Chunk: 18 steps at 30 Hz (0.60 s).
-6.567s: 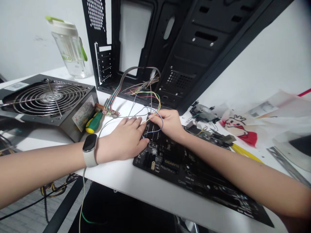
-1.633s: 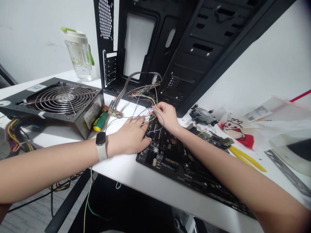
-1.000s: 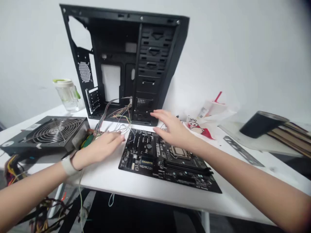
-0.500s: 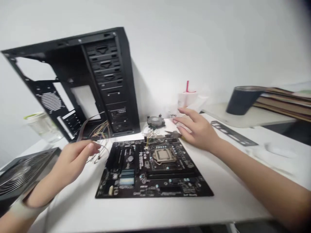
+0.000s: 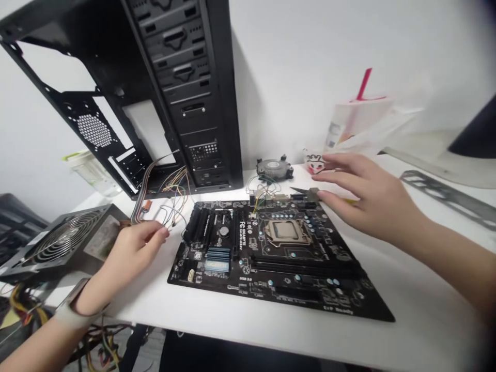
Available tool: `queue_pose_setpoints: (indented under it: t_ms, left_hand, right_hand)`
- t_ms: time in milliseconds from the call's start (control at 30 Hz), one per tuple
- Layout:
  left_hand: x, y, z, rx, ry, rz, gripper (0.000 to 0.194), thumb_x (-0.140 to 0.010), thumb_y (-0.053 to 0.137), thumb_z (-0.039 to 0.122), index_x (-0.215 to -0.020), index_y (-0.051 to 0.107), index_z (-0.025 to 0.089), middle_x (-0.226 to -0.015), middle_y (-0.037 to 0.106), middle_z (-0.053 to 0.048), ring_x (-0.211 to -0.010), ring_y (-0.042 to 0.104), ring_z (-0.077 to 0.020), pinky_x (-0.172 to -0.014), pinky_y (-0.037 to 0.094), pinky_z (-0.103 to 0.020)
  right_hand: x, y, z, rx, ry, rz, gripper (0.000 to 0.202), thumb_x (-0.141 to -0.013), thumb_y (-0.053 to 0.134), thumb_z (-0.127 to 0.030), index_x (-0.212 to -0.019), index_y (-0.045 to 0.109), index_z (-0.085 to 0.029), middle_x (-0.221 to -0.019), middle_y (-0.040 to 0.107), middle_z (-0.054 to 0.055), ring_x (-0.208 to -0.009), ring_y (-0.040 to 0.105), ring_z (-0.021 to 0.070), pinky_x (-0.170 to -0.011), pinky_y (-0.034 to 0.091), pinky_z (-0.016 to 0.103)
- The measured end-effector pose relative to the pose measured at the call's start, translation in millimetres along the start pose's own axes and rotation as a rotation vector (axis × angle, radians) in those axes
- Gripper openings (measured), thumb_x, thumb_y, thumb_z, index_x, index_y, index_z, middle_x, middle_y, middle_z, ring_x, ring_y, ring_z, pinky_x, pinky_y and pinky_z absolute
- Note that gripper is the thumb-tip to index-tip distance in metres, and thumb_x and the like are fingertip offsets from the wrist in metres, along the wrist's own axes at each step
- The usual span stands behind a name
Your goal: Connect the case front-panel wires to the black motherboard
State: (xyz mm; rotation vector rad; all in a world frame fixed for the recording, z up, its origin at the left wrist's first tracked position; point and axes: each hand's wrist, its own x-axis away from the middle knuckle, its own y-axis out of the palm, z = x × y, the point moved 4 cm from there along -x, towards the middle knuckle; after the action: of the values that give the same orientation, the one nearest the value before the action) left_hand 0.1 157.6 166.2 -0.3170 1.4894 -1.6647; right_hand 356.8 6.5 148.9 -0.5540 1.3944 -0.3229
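Observation:
A black motherboard (image 5: 248, 263) lies flat on the white table, its metal-framed CPU socket (image 5: 287, 231) facing up. Beside its left edge rests my left hand (image 5: 135, 253), fingers curled and thumb against the index finger. Thin case wires (image 5: 176, 206) run close to those fingertips; whether one is pinched there is hidden. My right hand (image 5: 364, 194) hovers over the board's far right corner with its fingers apart. Its fingertips are near a small container with a cartoon cow face (image 5: 314, 164). Partly under this hand lies a pointed tool with a yellow handle (image 5: 351, 201).
A black computer case (image 5: 217, 103) stands at the back left. In front of it is a power supply (image 5: 65, 240); loose cables hang below the table edge. A round CPU cooler (image 5: 274, 168), a cup with a red straw (image 5: 360, 111) and a slotted metal plate (image 5: 449, 199) stand farther back.
The view has moved closer and tilted down, so the board and case look larger. My right hand stays spread near the cow-face container; my left hand remains curled by the wires.

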Motion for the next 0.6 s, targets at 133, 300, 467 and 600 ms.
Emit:
queue_pose_setpoints:
  t_ms: [133,300,467,600]
  left_hand:
    - [-5,16.3,-4,0.093,-0.048,-0.17,0.043,-0.086,0.047,0.051,-0.095,0.072,0.017,-0.099,0.077,-0.009,-0.086,0.071,-0.0255,-0.071,0.055,-0.033]
    - [-9,25.7,-1,0.054,0.056,-0.208,0.037,-0.091,0.043,0.044,-0.085,0.07,0.019,-0.084,0.076,-0.006,-0.075,0.069,-0.0221,-0.07,0.051,-0.033]
    - [-13,8.3,-1,-0.012,-0.007,-0.05,0.037,-0.091,0.04,0.047,-0.08,0.063,0.02,-0.072,0.069,-0.003,-0.06,0.06,-0.0181,-0.061,0.044,-0.03]
    - [-16,3.5,-17,-0.244,-0.064,-0.139,0.039,-0.087,0.036,0.045,-0.08,0.065,0.02,-0.073,0.069,-0.009,-0.061,0.061,-0.0246,-0.06,0.041,-0.036]
  right_hand:
    - [3,7,-14,-0.033,-0.009,-0.064,0.014,-0.093,0.054,-0.021,-0.103,0.063,-0.023,-0.124,0.061,0.014,-0.108,0.066,0.0303,-0.084,0.059,0.047]
    - [8,14,-31,-0.072,-0.093,-0.118,0.016,-0.094,0.052,-0.022,-0.104,0.064,-0.022,-0.125,0.061,0.013,-0.109,0.065,0.0263,-0.085,0.061,0.042]
    - [9,14,-28,-0.074,-0.1,-0.155,0.018,-0.096,0.05,-0.024,-0.103,0.066,-0.022,-0.127,0.061,0.012,-0.11,0.064,0.025,-0.085,0.061,0.041]
    - [7,8,-25,-0.076,-0.115,-0.155,0.016,-0.094,0.053,-0.023,-0.102,0.067,-0.021,-0.125,0.061,0.014,-0.108,0.065,0.0247,-0.084,0.061,0.04]
